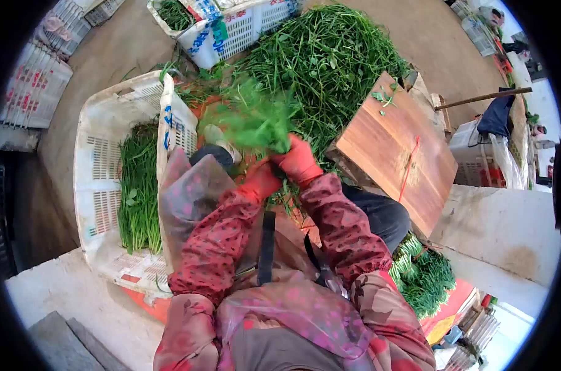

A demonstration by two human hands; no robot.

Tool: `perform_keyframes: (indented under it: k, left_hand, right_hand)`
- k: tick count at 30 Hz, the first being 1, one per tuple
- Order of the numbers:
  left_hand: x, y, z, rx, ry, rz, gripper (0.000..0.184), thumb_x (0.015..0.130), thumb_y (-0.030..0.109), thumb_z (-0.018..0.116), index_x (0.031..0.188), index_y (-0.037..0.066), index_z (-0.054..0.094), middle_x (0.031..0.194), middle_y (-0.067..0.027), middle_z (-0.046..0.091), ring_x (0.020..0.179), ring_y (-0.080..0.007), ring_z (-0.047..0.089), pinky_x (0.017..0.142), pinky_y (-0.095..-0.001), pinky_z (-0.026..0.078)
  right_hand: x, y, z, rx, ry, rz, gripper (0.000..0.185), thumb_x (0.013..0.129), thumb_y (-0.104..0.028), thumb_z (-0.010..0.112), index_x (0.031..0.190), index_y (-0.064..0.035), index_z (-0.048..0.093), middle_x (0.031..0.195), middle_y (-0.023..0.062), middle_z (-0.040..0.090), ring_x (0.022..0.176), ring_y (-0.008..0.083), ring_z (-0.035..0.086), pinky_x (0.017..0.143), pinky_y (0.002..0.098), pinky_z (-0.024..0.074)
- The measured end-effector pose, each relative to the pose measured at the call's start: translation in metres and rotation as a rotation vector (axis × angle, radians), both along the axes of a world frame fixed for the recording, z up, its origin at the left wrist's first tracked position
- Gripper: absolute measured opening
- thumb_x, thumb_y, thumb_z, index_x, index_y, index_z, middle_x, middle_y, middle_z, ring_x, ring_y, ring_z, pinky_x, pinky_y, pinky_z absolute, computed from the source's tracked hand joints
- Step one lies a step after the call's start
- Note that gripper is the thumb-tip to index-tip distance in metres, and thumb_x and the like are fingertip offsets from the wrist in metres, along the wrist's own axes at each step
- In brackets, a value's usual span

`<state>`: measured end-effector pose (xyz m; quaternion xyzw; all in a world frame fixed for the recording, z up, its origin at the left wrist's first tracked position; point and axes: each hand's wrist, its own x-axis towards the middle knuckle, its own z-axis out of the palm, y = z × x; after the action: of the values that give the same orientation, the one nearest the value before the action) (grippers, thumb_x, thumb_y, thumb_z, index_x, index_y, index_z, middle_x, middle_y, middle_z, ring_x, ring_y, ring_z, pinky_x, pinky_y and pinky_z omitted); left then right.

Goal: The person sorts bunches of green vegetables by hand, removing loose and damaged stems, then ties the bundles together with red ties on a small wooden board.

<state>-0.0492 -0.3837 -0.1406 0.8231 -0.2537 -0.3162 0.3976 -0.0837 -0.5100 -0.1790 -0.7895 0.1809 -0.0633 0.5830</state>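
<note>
A bunch of leafy greens (249,117), blurred by motion, is held in front of me over the heap of greens. My right hand (298,162), in a red glove, is wrapped round its stems. Close against it on the left is my left hand (260,179), also red-gloved, with its fingers bent in; what they hold is hidden. Beyond both hands lies a large heap of long green stems (330,55). On the left, a white plastic crate (95,204) holds greens laid lengthwise (138,185).
A wooden board (398,154) with a red strip on it slants at my right. Bundled greens (422,278) lie below it. Another white crate (249,31) stands behind the heap. Stacked crates (36,86) are at the far left. A stick (484,99) juts out at the right.
</note>
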Motion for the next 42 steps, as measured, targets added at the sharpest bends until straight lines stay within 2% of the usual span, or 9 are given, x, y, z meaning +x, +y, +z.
perform_keyframes:
  k: [3, 11, 16, 18, 24, 27, 32, 37, 42]
  left_hand:
    - [-0.013, 0.038, -0.051, -0.087, -0.313, 0.181, 0.047, 0.082, 0.027, 0.070, 0.120, 0.002, 0.057, 0.111, -0.0119, 0.063, 0.106, -0.0261, 0.060, 0.090, -0.0371, 0.047]
    - [-0.052, 0.051, -0.026, -0.411, 1.411, 0.397, 0.081, 0.086, 0.062, 0.055, 0.130, -0.005, 0.045, 0.126, -0.0222, 0.054, 0.108, -0.0377, 0.059, 0.092, -0.0471, 0.049]
    - [-0.057, 0.042, -0.023, -0.924, 1.661, 0.337, 0.084, 0.087, 0.061, 0.051, 0.134, -0.007, 0.036, 0.135, -0.0247, 0.044, 0.124, -0.0425, 0.045, 0.101, -0.0563, 0.038]
    - [-0.058, 0.047, -0.011, -0.911, 1.712, 0.288, 0.080, 0.088, 0.059, 0.052, 0.133, -0.006, 0.038, 0.134, -0.0243, 0.046, 0.123, -0.0414, 0.046, 0.101, -0.0549, 0.039]
    - [-0.039, 0.090, 0.028, -0.754, 1.679, 0.217, 0.055, 0.089, 0.042, 0.057, 0.121, -0.003, 0.051, 0.120, -0.0213, 0.056, 0.112, -0.0333, 0.056, 0.096, -0.0451, 0.046]
    - [-0.038, 0.096, 0.073, -0.379, 1.227, 0.346, 0.031, 0.084, 0.025, 0.066, 0.103, 0.001, 0.059, 0.090, -0.0132, 0.065, 0.090, -0.0233, 0.065, 0.081, -0.0376, 0.053]
    - [-0.057, 0.156, 0.098, -0.220, 0.906, 0.223, 0.029, 0.080, 0.014, 0.071, 0.101, 0.000, 0.058, 0.081, -0.0114, 0.064, 0.064, -0.0224, 0.066, 0.069, -0.0369, 0.057]
    - [-0.102, 0.254, 0.101, -0.101, 1.156, 0.285, 0.035, 0.076, 0.011, 0.074, 0.106, 0.000, 0.059, 0.090, -0.0108, 0.065, 0.073, -0.0222, 0.066, 0.074, -0.0370, 0.055]
    - [-0.165, 0.303, 0.100, -0.079, 0.979, 0.349, 0.033, 0.080, 0.011, 0.072, 0.110, 0.002, 0.060, 0.097, -0.0087, 0.066, 0.087, -0.0182, 0.064, 0.081, -0.0341, 0.052]
  right_hand:
    - [0.001, -0.017, -0.008, 0.017, -0.134, -0.085, 0.035, 0.075, -0.018, 0.076, 0.106, -0.0046, 0.065, 0.096, 0.0086, 0.070, 0.085, 0.0180, 0.065, 0.075, 0.0324, 0.0512]
    - [-0.031, 0.000, -0.034, 0.133, -0.063, -0.199, 0.029, 0.078, -0.010, 0.072, 0.105, -0.0027, 0.064, 0.096, 0.0062, 0.071, 0.085, 0.0152, 0.064, 0.075, 0.0315, 0.0510]
    - [-0.041, 0.052, 0.046, 0.619, -0.240, -0.140, 0.024, 0.079, -0.008, 0.069, 0.102, -0.0039, 0.065, 0.095, 0.0053, 0.068, 0.087, 0.0188, 0.063, 0.075, 0.0329, 0.0504]
    - [-0.057, 0.062, 0.062, 0.019, -0.450, 0.102, 0.025, 0.079, -0.019, 0.064, 0.099, -0.0057, 0.064, 0.090, 0.0178, 0.064, 0.087, 0.0371, 0.060, 0.074, 0.0437, 0.0480]
    - [-0.121, 0.084, 0.109, -0.809, -0.609, 0.396, 0.039, 0.094, -0.020, 0.048, 0.129, -0.0049, 0.050, 0.119, 0.0117, 0.059, 0.109, 0.0251, 0.059, 0.101, 0.0432, 0.0421]
    - [-0.140, 0.069, 0.104, -0.107, -0.572, 0.583, 0.041, 0.095, -0.023, 0.050, 0.132, -0.0061, 0.048, 0.127, 0.0109, 0.055, 0.113, 0.0257, 0.057, 0.101, 0.0435, 0.0421]
    - [-0.112, 0.063, 0.003, 1.298, 0.233, 0.063, 0.083, 0.087, -0.062, 0.054, 0.145, -0.0077, 0.029, 0.128, 0.0121, 0.053, 0.117, 0.0288, 0.052, 0.094, 0.0441, 0.0457]
    - [-0.040, 0.083, -0.086, 1.786, 0.083, -0.173, 0.085, 0.080, -0.070, 0.055, 0.135, -0.0069, 0.040, 0.131, 0.0126, 0.051, 0.115, 0.0348, 0.051, 0.098, 0.0563, 0.0397]
    - [-0.009, 0.080, -0.127, 1.325, 0.163, -0.488, 0.047, 0.085, -0.043, 0.063, 0.109, -0.0028, 0.062, 0.090, 0.0118, 0.064, 0.069, 0.0286, 0.063, 0.066, 0.0423, 0.0532]
